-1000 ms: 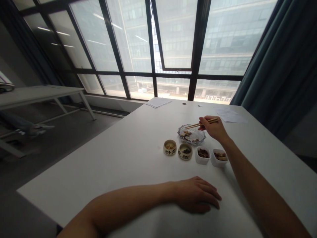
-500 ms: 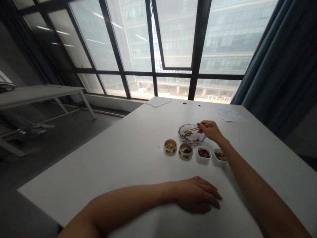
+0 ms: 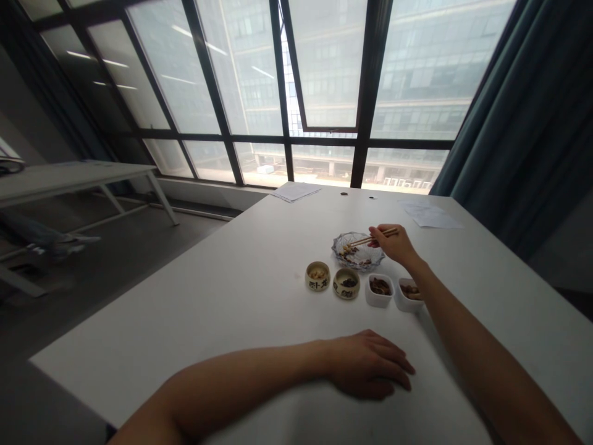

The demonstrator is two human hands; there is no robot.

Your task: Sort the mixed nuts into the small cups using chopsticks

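My right hand (image 3: 390,241) is closed around a pair of wooden chopsticks (image 3: 365,240). Their tips reach into a clear glass bowl (image 3: 337,254) holding small dark and yellowish pieces; whether the tips grip a piece is too small to tell. In front of the bowl stand two round cream cups with dark lettering, the left cup (image 3: 317,285) with light brown pieces and the right cup (image 3: 346,293) with dark ones. Beside them a square white container (image 3: 379,300) holds brown pieces. Another white container (image 3: 407,303) is partly behind my right forearm. My left hand (image 3: 370,364) lies flat on the table, fingers outstretched, holding nothing.
The white table (image 3: 222,296) runs toward the windows. Papers lie at its far left (image 3: 296,191) and papers at its far right (image 3: 433,215). A small dark disc (image 3: 344,194) sits near the far edge. A second table (image 3: 78,173) is at left, a blue curtain (image 3: 509,123) at right.
The chopstick tips have shifted very slightly within the glass bowl. My left hand stays where it was, and the whole view has drifted a little.
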